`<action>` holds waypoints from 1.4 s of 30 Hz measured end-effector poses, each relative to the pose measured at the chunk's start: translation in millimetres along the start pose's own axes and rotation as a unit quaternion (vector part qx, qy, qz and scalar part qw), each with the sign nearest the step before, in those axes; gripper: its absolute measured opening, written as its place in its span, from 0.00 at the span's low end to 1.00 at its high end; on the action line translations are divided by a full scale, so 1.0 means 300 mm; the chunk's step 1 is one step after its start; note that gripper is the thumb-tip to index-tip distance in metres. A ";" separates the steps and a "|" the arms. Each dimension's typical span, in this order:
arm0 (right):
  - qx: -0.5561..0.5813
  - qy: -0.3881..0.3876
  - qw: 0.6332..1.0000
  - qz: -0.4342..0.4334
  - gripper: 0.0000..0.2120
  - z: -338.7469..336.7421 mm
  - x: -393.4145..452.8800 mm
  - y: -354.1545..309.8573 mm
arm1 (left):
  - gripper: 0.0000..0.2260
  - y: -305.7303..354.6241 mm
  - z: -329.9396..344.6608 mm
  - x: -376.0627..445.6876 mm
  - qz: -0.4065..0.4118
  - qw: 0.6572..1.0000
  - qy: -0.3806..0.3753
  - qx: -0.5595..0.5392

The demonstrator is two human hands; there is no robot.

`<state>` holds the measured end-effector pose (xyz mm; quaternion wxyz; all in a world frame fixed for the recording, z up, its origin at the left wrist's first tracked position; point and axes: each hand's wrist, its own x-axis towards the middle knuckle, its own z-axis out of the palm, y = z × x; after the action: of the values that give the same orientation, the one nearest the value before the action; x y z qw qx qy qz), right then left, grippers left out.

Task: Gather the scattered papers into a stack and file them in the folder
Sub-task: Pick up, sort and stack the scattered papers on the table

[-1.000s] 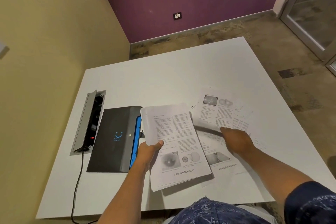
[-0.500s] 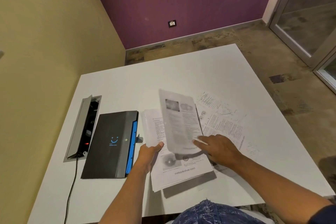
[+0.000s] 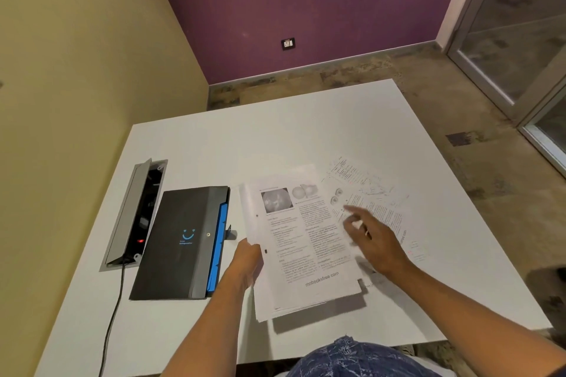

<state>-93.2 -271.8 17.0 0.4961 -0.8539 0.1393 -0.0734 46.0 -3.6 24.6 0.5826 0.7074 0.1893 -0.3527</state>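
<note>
My left hand (image 3: pixel 247 257) grips the left edge of a stack of printed papers (image 3: pixel 301 242), held slightly above the white table (image 3: pixel 275 138). Its top sheet shows a round grey picture and two columns of text. My right hand (image 3: pixel 372 239) hovers just right of the stack with fingers spread and blurred, holding nothing, over loose sheets (image 3: pixel 372 193) still lying on the table. A closed black folder (image 3: pixel 183 242) with a blue smile mark and blue tabs on its right edge lies left of the stack.
An open grey cable box (image 3: pixel 134 214) is set into the table left of the folder, with a black cord (image 3: pixel 111 321) running down to the near edge. The yellow wall stands close on the left. Floor and a glass door lie beyond the table.
My right hand carried a loose sheet from the right pile, laid it on top of the held stack and let go. It now reaches back to the right.
</note>
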 end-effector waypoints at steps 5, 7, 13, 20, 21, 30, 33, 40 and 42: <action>0.373 -0.013 0.893 0.252 0.23 0.017 0.109 -0.075 | 0.10 0.029 0.037 -0.035 0.035 0.996 -0.073 0.038; 0.449 -0.051 0.858 0.243 0.19 0.029 0.099 -0.079 | 0.09 0.041 0.060 -0.046 0.044 0.994 -0.087 0.043; 0.439 -0.087 0.864 0.231 0.17 0.065 0.071 -0.077 | 0.12 0.054 0.084 -0.078 0.065 0.992 -0.098 0.045; 0.356 -0.049 0.912 0.198 0.19 0.053 0.079 -0.088 | 0.32 0.059 0.092 -0.108 0.041 0.991 -0.120 -0.047; 0.342 -0.049 0.920 0.187 0.20 0.049 0.080 -0.095 | 0.36 0.059 0.091 -0.108 0.074 0.989 -0.125 0.011; 0.252 -0.042 0.939 0.228 0.32 0.081 0.042 -0.043 | 0.23 0.025 0.033 -0.072 0.202 0.966 -0.125 0.100; 0.238 -0.098 0.920 0.296 0.44 0.108 -0.001 -0.005 | 0.22 -0.022 0.018 -0.063 0.184 0.970 -0.111 0.117; 0.223 -0.084 0.938 0.251 0.21 0.106 0.005 -0.015 | 0.20 -0.026 0.042 -0.063 0.167 0.975 -0.093 0.109; 0.239 -0.073 0.935 0.252 0.21 0.105 0.025 -0.017 | 0.18 -0.010 0.055 -0.060 0.163 0.976 -0.087 0.116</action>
<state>-76.9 -245.6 5.7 0.6964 -0.6501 0.2917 0.0857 27.1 -16.1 34.3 0.5608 0.7578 -0.0226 -0.3328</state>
